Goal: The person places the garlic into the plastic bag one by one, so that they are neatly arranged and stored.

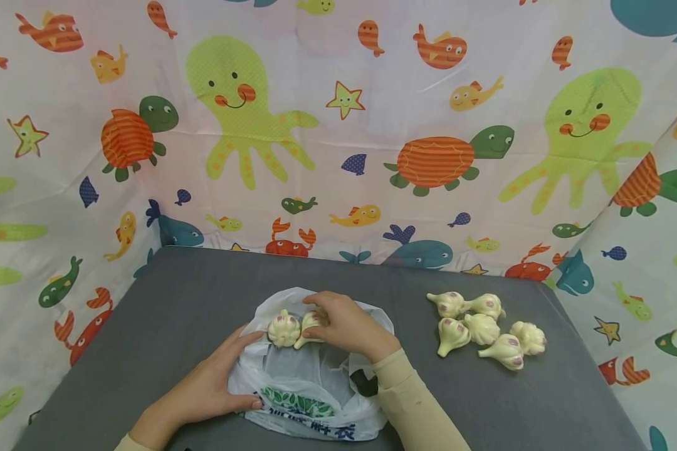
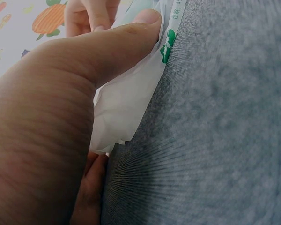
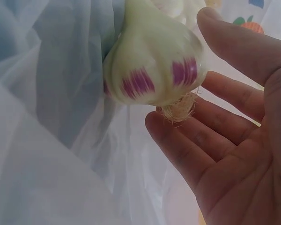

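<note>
A thin white plastic bag point(image 1: 293, 421) with green and blue print lies with its mouth spread on the grey table. Two garlic bulbs point(image 1: 284, 329) rest side by side inside, near the far rim. My left hand point(image 1: 211, 382) spans the bag's left side, its thumb point(image 2: 126, 44) against the near part and its fingers along the rim. My right hand point(image 1: 350, 322) is over the bag beside the right-hand bulb. In the right wrist view, that purple-streaked bulb point(image 3: 152, 70) lies against the plastic, its roots at my fingertips, with thumb and fingers spread apart.
Several more garlic bulbs point(image 1: 482, 329) lie grouped on the table point(image 1: 203, 288), right of the bag. A curtain point(image 1: 316, 138) printed with sea animals stands along the back and both sides.
</note>
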A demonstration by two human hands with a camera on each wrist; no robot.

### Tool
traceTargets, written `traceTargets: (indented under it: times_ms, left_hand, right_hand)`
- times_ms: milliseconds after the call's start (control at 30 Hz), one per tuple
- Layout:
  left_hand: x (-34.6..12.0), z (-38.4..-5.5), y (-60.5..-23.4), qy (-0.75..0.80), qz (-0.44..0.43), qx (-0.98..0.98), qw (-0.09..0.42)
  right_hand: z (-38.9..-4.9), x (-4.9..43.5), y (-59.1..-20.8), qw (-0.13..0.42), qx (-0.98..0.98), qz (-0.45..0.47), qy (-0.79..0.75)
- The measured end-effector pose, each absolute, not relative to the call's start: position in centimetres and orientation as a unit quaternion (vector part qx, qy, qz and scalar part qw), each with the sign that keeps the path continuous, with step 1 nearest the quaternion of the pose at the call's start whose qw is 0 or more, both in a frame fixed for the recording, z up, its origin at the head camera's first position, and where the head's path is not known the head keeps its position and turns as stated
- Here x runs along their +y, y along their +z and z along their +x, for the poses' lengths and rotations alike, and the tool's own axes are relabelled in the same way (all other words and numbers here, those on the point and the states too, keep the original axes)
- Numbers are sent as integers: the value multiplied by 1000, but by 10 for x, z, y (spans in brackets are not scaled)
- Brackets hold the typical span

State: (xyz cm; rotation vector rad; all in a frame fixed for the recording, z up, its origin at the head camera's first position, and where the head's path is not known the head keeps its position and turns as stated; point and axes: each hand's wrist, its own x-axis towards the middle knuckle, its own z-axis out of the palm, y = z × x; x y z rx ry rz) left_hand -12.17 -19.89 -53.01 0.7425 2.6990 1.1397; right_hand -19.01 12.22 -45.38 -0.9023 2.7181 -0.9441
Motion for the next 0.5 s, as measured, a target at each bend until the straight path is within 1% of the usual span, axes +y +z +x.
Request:
traceTargets:
  times_ms: [500]
  left_hand:
    - [-199,-121,-530,371,252,893,45]
  right_hand:
    - [-189,130,-447,53,898,-285,-330]
